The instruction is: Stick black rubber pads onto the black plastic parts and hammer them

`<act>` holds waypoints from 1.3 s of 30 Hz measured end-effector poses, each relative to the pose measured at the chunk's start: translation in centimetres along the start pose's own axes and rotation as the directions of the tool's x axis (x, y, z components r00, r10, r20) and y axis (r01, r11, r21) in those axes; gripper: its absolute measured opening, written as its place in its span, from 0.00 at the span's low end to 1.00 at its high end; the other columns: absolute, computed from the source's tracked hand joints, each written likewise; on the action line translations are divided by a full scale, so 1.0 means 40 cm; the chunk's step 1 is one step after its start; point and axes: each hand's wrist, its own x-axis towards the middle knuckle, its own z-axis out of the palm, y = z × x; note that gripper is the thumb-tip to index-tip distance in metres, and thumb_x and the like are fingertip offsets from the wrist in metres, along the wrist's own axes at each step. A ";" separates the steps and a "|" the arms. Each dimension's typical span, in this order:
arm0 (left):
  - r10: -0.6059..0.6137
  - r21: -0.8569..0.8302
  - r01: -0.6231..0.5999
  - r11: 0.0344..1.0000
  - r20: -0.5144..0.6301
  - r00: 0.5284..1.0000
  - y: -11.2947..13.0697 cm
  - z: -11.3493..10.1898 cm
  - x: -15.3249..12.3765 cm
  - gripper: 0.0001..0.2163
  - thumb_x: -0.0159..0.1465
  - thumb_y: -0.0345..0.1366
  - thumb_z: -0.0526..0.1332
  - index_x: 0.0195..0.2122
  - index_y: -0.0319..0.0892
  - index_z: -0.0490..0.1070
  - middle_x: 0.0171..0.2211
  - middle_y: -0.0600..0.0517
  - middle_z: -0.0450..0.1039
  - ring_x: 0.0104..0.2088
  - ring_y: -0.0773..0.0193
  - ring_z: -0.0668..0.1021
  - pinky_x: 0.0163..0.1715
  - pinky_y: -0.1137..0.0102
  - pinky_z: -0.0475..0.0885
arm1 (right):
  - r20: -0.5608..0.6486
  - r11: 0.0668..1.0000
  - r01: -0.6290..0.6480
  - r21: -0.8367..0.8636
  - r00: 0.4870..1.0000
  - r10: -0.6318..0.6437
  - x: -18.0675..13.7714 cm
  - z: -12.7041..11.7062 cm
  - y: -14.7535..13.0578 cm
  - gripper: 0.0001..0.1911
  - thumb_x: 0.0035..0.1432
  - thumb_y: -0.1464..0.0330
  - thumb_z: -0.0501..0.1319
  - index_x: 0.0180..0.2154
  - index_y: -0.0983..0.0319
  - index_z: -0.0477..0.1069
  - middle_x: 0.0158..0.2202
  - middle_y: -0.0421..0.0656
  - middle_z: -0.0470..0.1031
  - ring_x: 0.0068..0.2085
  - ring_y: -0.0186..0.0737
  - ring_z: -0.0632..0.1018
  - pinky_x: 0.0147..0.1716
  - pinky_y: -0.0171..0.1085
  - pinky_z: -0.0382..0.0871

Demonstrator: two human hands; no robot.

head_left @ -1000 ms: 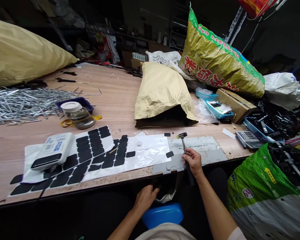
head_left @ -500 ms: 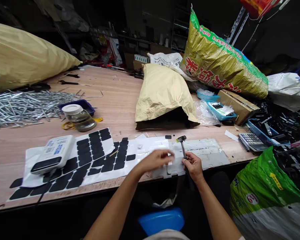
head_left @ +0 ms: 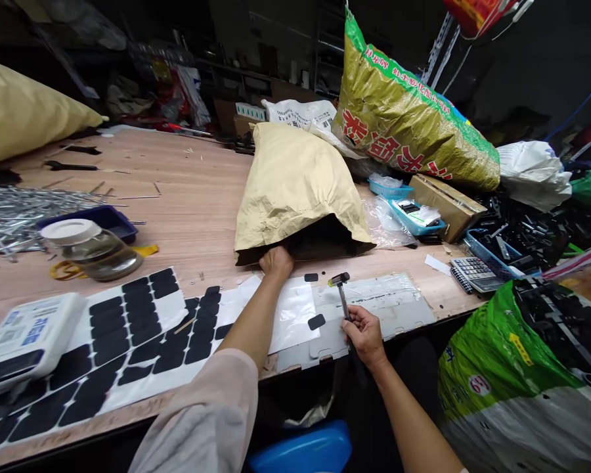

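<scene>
My right hand (head_left: 363,333) is closed round the handle of a small hammer (head_left: 340,290), whose head rests over a grey plastic sheet (head_left: 394,303) at the table's near edge. My left hand (head_left: 276,261) reaches into the dark mouth of a tan paper sack (head_left: 293,180) lying on the table; its fingers are hidden inside. Two loose black pads (head_left: 316,321) lie between the hands. White backing sheets (head_left: 150,328) with several black adhesive pads lie to the left.
A lidded glass jar (head_left: 89,244), a blue tray (head_left: 101,217) and a heap of metal rods (head_left: 14,217) stand at left. A white box (head_left: 17,338) lies near left. A green-gold sack (head_left: 408,121), cardboard box (head_left: 446,205), calculator (head_left: 473,273) and green bag (head_left: 512,368) crowd the right.
My left hand rose from below the table, passed over the grey sheet, and now reaches forward into the sack's opening. My right hand stays on the hammer.
</scene>
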 end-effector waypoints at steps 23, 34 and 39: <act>0.435 -0.080 -0.427 0.901 0.140 0.890 -0.082 0.055 -0.297 0.07 0.59 0.36 0.66 0.40 0.46 0.77 0.39 0.52 0.74 0.44 0.58 0.74 0.46 0.65 0.66 | 0.052 1.000 -0.018 0.025 0.998 0.016 -0.017 -0.002 -0.026 0.12 0.49 0.67 0.65 0.38 0.63 0.77 0.26 0.38 0.74 0.19 0.30 0.68 0.19 0.31 0.64; 0.404 -0.050 -0.402 0.914 0.160 0.900 -0.070 0.049 -0.304 0.06 0.60 0.36 0.66 0.38 0.47 0.79 0.39 0.52 0.74 0.44 0.58 0.74 0.46 0.65 0.65 | 0.054 0.973 0.058 -0.223 0.997 -0.047 -0.055 0.005 -0.029 0.13 0.50 0.69 0.64 0.40 0.63 0.79 0.23 0.37 0.70 0.21 0.31 0.66 0.20 0.31 0.62; 0.405 -0.055 -0.401 0.914 0.170 0.898 -0.066 0.044 -0.308 0.07 0.60 0.36 0.66 0.40 0.47 0.79 0.40 0.52 0.75 0.45 0.57 0.74 0.46 0.65 0.65 | 0.072 0.976 0.094 -0.198 0.994 -0.081 -0.055 0.027 -0.050 0.15 0.52 0.68 0.63 0.43 0.63 0.78 0.24 0.37 0.69 0.21 0.31 0.66 0.20 0.31 0.63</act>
